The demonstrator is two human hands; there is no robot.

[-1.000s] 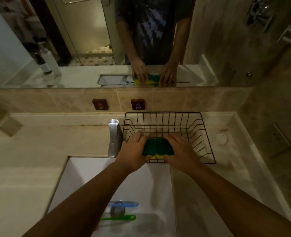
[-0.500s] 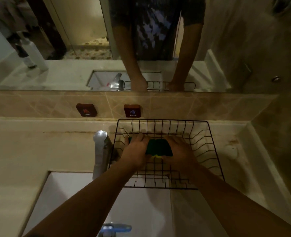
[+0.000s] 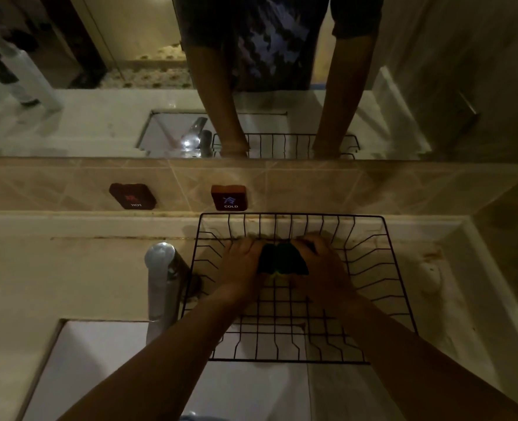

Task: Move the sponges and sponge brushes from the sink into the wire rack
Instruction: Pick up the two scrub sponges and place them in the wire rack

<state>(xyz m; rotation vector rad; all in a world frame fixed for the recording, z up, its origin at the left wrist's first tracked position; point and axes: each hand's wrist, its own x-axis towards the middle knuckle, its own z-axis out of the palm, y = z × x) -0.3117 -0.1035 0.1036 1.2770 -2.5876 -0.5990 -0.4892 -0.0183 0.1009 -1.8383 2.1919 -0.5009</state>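
Observation:
Two green sponges with yellow undersides point(image 3: 282, 259) are pressed side by side between my hands, low inside the black wire rack point(image 3: 382, 268) near its far wall. My left hand point(image 3: 241, 267) grips the left sponge and my right hand point(image 3: 324, 268) grips the right one. The rack stands on the counter behind the white sink point(image 3: 105, 354), its front edge overhanging the basin. A sliver of a blue brush handle point(image 3: 195, 417) shows at the bottom edge, in the sink.
A chrome faucet point(image 3: 160, 284) rises just left of the rack. HOT point(image 3: 133, 196) and COLD point(image 3: 229, 197) buttons sit on the tiled backsplash under a mirror. The side wall closes in on the right of the beige counter point(image 3: 54, 284).
Both hands carried the sponges from the rack's front edge over the rim and down toward its far side. The view tilted up, so the brushes in the sink dropped nearly out of sight.

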